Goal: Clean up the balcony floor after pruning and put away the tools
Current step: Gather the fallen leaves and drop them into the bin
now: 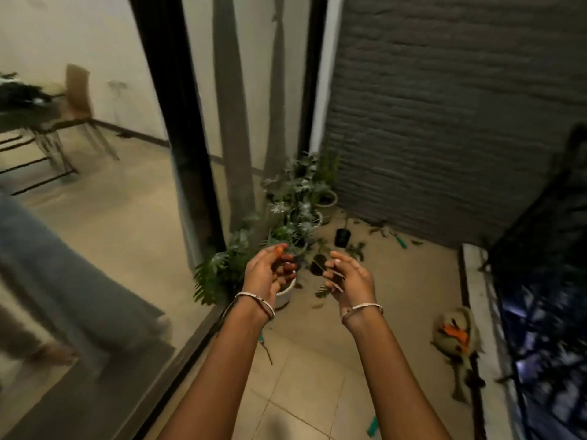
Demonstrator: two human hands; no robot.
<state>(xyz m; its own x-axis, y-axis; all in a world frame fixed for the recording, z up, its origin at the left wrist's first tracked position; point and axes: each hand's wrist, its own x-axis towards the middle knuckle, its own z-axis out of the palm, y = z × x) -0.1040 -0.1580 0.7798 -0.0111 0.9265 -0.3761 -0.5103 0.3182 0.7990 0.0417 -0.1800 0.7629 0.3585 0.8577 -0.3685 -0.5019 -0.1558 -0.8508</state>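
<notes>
The potted plants (pixel 295 198) are lined along the glass door (pixel 111 217), up to the corner with the brick wall (pixel 444 122). A small pot (pixel 342 237) is placed just right of them, with cut leaves (pixel 355 250) scattered around it. A bag (pixel 454 331) is laid near the railing (pixel 540 249) at the right.

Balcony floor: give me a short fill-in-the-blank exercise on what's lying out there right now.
1. The small pot standing apart from the potted plants is ____ in colour.
2. The tool lying near the brick wall has a ____ handle.
3. The beige bag by the ledge shows something bright ____ in it.
Missing words: black; green; orange.
</notes>
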